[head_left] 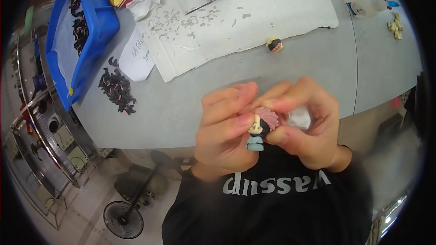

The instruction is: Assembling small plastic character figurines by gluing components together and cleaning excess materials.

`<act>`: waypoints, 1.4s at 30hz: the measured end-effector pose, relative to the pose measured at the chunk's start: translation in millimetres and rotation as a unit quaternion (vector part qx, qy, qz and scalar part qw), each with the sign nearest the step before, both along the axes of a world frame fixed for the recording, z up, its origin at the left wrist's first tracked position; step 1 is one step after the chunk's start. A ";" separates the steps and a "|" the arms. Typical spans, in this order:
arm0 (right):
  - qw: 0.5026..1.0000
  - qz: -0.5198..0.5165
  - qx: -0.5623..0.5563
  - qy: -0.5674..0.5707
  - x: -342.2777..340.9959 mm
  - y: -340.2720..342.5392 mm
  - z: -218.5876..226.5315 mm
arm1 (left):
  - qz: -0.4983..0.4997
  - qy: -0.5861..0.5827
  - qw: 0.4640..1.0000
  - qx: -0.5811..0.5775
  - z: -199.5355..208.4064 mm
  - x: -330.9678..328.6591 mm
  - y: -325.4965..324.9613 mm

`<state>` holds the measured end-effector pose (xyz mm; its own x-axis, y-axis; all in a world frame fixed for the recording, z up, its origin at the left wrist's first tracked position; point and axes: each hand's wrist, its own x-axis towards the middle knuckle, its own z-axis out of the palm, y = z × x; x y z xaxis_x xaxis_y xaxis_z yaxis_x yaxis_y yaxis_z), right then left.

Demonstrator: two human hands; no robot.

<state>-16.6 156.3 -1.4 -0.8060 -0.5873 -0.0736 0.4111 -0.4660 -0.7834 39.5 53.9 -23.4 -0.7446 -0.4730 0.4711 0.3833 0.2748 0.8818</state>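
Note:
Both hands meet in front of my chest, near the table's front edge, around a small figurine point(267, 119). It has spiky pink hair, a black band of hair, a pale face and a light blue-green body, and it lies tilted. My left hand point(220, 129) pinches it at the face side with thumb and fingers. From the other side, my right hand point(315, 127) grips the pink hair between thumb and forefinger. A white wad point(299, 118), perhaps tissue, shows inside the curl of my right hand. Part of the figurine is hidden by my fingers.
A small yellow-and-black figurine head point(274, 44) lies beyond my hands, by a white cardboard sheet point(218, 45) dotted with tiny grey bits. Left are a pile of black-and-pink pieces point(117, 87), a paper slip point(137, 59) and a blue bin point(102, 22). Right: a clear bottle point(363, 5), yellowish pieces point(396, 27).

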 end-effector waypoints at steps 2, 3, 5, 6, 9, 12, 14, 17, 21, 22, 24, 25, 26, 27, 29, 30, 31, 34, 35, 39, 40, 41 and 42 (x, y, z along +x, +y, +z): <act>1.000 0.015 0.021 0.018 -0.2 2.4 3.1 | -0.034 0.014 0.999 0.033 0.7 1.8 -2.9; 0.998 0.023 0.040 0.031 -0.1 3.3 4.5 | -0.028 0.017 0.999 0.035 1.6 2.3 -4.2; 0.999 0.018 0.040 0.013 1.1 2.6 7.0 | -0.065 0.001 0.998 0.027 1.0 2.6 -7.6; 0.999 0.010 0.037 -0.007 1.6 2.6 8.5 | -0.064 0.002 0.998 0.028 -0.4 0.8 -6.7; 0.994 0.031 0.019 -0.108 0.1 4.5 15.8 | -0.083 0.064 0.987 0.125 -0.7 -2.3 -3.7; 0.998 -0.011 0.032 -0.048 -0.3 5.1 12.6 | -0.134 0.039 0.974 0.177 2.4 -1.6 -2.4; 0.998 -0.005 0.039 -0.046 -1.3 5.8 14.3 | -0.146 0.021 0.960 0.239 5.4 0.0 -0.4; 0.998 -0.005 0.048 -0.039 0.3 6.0 12.6 | -0.138 0.024 0.919 0.369 10.5 -1.6 10.7; 0.999 -0.010 0.042 -0.023 2.8 3.7 7.4 | -0.203 0.002 0.923 0.328 -0.7 -2.0 0.3; 0.999 -0.011 0.042 -0.025 3.3 3.4 6.7 | -0.224 0.023 0.913 0.340 -3.3 -4.6 0.5; 0.999 -0.029 0.020 -0.010 4.2 3.6 5.8 | -0.245 0.041 0.902 0.353 -3.1 -6.2 4.9; 0.999 -0.029 0.021 -0.013 4.2 3.9 5.5 | -0.237 0.048 0.876 0.418 0.4 -7.7 8.8; 0.999 -0.032 0.029 -0.022 4.3 4.5 5.7 | -0.228 0.055 0.845 0.480 1.8 -8.3 10.7; 0.998 -0.035 0.037 -0.030 4.2 4.7 5.9 | -0.227 0.053 0.845 0.482 -0.1 -8.7 9.9; 0.997 -0.040 0.041 -0.046 4.9 2.6 7.8 | -0.230 0.043 0.873 0.429 -1.5 -9.1 7.2; 0.996 -0.047 0.046 -0.059 4.9 1.6 8.7 | -0.228 0.042 0.873 0.429 2.2 -9.2 4.9; 0.996 -0.046 0.047 -0.061 4.4 1.6 8.3 | -0.233 -0.007 0.862 0.450 7.7 -10.4 2.2; 0.993 -0.068 0.086 -0.041 1.1 2.1 8.1 | -0.249 -0.077 0.863 0.433 3.4 -13.8 -0.1; 0.992 -0.063 0.101 -0.040 -0.5 3.1 9.0 | -0.261 -0.097 0.876 0.393 0.1 -14.9 -1.1; 0.984 -0.075 0.161 -0.034 -1.8 -3.7 10.1 | -0.267 -0.114 0.870 0.399 -3.2 -15.2 -3.8; 0.983 -0.074 0.162 -0.033 -2.5 -3.2 9.2 | -0.226 -0.083 0.849 0.471 1.8 -17.4 2.6; 0.980 -0.062 0.189 0.027 -3.8 -1.7 7.2 | -0.183 -0.052 0.821 0.538 6.1 -18.2 6.0; 0.972 -0.050 0.214 0.087 -4.5 -0.1 5.5 | -0.181 -0.050 0.821 0.539 9.0 -17.2 5.9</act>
<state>-21.1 156.2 4.1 -0.8794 -0.4513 -0.1513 0.2247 -0.1133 -0.9678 22.3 59.8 -14.4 -0.9376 -0.3145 -0.1484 0.1788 -0.8020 0.5699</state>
